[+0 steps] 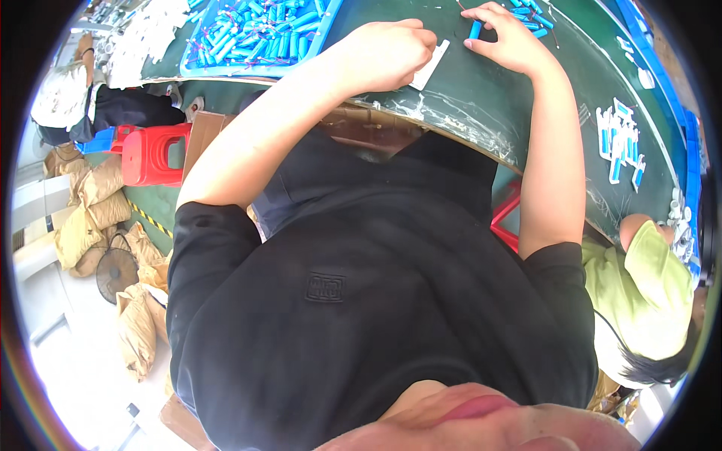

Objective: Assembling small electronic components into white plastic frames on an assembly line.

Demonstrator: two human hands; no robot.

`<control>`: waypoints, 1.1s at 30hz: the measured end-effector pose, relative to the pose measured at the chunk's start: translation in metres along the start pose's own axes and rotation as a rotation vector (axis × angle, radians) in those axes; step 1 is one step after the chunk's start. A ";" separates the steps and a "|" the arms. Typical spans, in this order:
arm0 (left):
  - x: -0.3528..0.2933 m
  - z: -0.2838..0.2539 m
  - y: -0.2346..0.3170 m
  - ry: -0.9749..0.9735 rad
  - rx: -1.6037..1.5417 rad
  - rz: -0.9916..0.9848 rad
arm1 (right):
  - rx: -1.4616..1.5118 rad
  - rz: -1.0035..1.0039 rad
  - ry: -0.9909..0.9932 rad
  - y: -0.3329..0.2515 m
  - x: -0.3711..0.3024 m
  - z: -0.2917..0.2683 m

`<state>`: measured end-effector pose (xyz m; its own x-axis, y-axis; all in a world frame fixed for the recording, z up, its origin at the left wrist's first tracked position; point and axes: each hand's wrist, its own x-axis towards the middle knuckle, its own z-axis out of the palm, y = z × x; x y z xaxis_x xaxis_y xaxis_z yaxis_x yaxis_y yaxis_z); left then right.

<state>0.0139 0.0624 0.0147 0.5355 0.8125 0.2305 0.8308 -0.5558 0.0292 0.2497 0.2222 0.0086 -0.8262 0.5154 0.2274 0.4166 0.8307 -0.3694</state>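
Note:
My left hand [392, 57] is closed at the table's near edge, over one end of a white flat plastic part [432, 66]. Its fingertips are turned down and partly hidden, while the part sticks out on the right side of the hand. To the right, my right hand [511, 39] has thumb and forefinger curled around a small blue cylindrical battery cell [475, 30]. A thin red wire shows close to that forefinger. More blue cells [532, 28] with wires lie just beyond the right hand.
A blue tray [325, 36] heaped with wired blue cells stands at the upper left of the green table [481, 113]. White parts with blue cells [618, 143] lie at the right. A red stool [150, 154] is at left; a person in light green [639, 293] sits at right.

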 end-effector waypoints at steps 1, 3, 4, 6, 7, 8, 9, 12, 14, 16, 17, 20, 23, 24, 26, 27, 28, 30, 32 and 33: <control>0.000 -0.004 0.002 -0.029 0.015 -0.011 | 0.001 0.002 -0.001 0.000 0.000 -0.001; 0.001 -0.002 0.001 -0.022 0.020 -0.010 | -0.033 0.029 -0.045 0.000 0.000 -0.002; 0.002 0.000 0.000 -0.015 0.028 -0.013 | -0.031 0.029 -0.047 -0.001 0.001 -0.002; 0.000 0.007 -0.004 0.043 0.035 -0.010 | 0.000 0.068 -0.057 -0.001 0.004 -0.003; -0.001 0.012 -0.006 0.102 0.042 -0.004 | 0.000 0.069 -0.059 -0.001 0.005 -0.002; -0.003 0.017 -0.006 0.103 0.041 -0.004 | 0.024 0.087 -0.049 0.000 0.006 0.000; -0.004 0.022 -0.007 0.142 0.045 -0.057 | 0.049 0.105 -0.039 0.001 0.007 0.000; -0.004 0.019 -0.006 0.156 -0.039 -0.131 | 0.048 0.106 -0.026 0.002 0.005 0.002; -0.008 0.014 -0.007 0.127 -0.121 -0.154 | 0.041 0.101 -0.024 -0.001 0.004 -0.001; -0.010 0.013 -0.010 0.122 -0.198 -0.162 | 0.033 0.097 -0.022 -0.003 0.003 -0.001; -0.010 0.013 -0.010 0.121 -0.200 -0.159 | 0.020 0.086 -0.021 -0.002 0.003 -0.001; -0.006 0.008 -0.004 0.109 -0.112 -0.092 | 0.015 0.075 -0.019 -0.001 0.004 0.000; 0.000 0.004 0.003 -0.015 0.091 -0.113 | 0.025 0.084 -0.025 -0.005 0.006 -0.001; 0.002 0.008 0.003 0.022 0.142 -0.079 | 0.025 0.097 -0.033 -0.006 0.006 -0.001; 0.005 0.006 0.004 0.057 0.192 -0.037 | 0.021 0.097 -0.030 -0.002 0.005 0.000; 0.007 0.003 0.003 -0.026 0.146 -0.021 | 0.016 0.094 -0.028 -0.001 0.004 0.000; 0.010 0.000 0.002 -0.108 0.102 -0.004 | 0.017 0.097 -0.025 -0.001 0.003 0.000; 0.010 -0.003 0.000 -0.102 0.090 0.006 | 0.006 0.089 -0.034 -0.004 0.004 -0.001; 0.010 -0.005 -0.002 -0.096 0.075 0.013 | 0.006 0.091 -0.032 -0.003 0.004 0.000; 0.010 -0.006 -0.004 -0.076 0.069 0.056 | 0.005 0.090 -0.031 -0.002 0.004 0.000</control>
<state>0.0153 0.0716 0.0224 0.5894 0.7928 0.1552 0.8061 -0.5897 -0.0488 0.2457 0.2220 0.0103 -0.7972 0.5808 0.1649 0.4876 0.7804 -0.3915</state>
